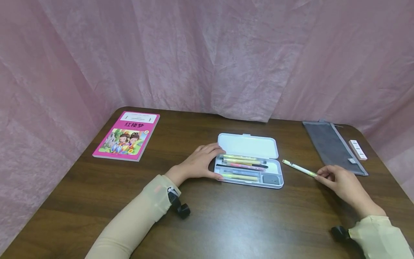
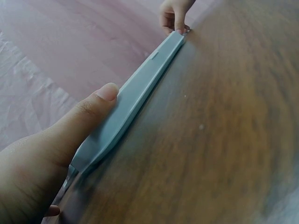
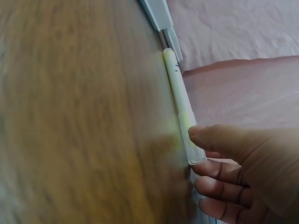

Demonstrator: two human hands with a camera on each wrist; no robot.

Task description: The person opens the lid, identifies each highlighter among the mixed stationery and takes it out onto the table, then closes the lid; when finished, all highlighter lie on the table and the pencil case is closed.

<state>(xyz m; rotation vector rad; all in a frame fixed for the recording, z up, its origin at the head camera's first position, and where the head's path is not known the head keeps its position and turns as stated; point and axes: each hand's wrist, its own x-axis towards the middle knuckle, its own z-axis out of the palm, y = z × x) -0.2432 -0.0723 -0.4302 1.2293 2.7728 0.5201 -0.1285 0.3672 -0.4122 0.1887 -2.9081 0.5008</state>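
Note:
An open white pencil case (image 1: 247,145) lies on the table with its lid folded back. Several pens (image 1: 239,162) and a dark grey square piece (image 1: 271,179) are inside. My left hand (image 1: 198,162) holds the case by its left end, the thumb (image 2: 106,93) on the near edge and the fingers spread toward the hinge. To the right of the case, my right hand (image 1: 343,185) pinches a white and yellow pen (image 1: 298,167) by its clear-capped end. The pen's other end points at the case, low over the table.
A pink book (image 1: 126,136) lies at the back left. Toward the back right are a grey mesh zip pouch (image 1: 333,144), partly behind the right hand, and a small white box (image 1: 358,149) beside it. A pink curtain (image 1: 207,57) hangs behind the wooden table (image 1: 194,223).

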